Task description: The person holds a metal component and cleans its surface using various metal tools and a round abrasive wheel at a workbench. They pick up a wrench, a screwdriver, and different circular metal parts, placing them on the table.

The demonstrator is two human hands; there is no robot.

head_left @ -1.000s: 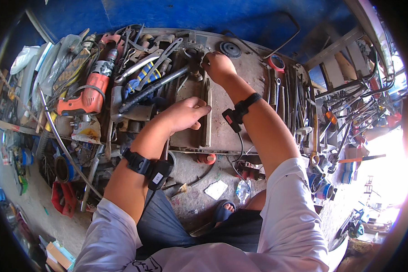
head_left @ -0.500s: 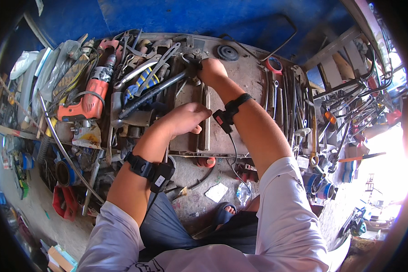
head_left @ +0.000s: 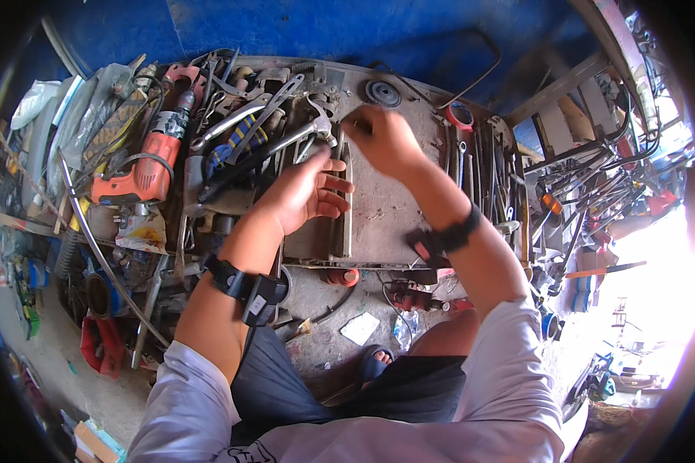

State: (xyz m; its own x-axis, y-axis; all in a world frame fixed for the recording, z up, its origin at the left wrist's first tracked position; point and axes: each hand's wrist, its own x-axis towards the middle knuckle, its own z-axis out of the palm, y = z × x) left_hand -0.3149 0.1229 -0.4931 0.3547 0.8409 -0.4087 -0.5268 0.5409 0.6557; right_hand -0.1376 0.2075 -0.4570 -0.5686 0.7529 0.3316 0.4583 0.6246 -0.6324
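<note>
My left hand (head_left: 305, 197) is open, fingers spread, just above a long pale metal rail (head_left: 344, 235) on the workbench (head_left: 386, 224). My right hand (head_left: 382, 139) is blurred and curled closed at the back of the bench; what its fingers hold, if anything, I cannot make out. To the left lies a hammer-like tool with a long dark handle (head_left: 235, 171) among wrenches and pliers (head_left: 224, 123). A round grey toothed disc (head_left: 382, 92) sits behind my right hand.
An orange power drill (head_left: 139, 177) lies on the left. Long wrenches and bars (head_left: 467, 174) line the right side, beside a red-rimmed roll (head_left: 460, 114). A blue wall (head_left: 301, 27) stands behind; assorted clutter and red objects (head_left: 409, 297) lie below the bench.
My left hand has moved up and turned, its fingers spreading. My right hand has lifted away from the dark metal pieces and shifted right, with the forearm swinging outward.
</note>
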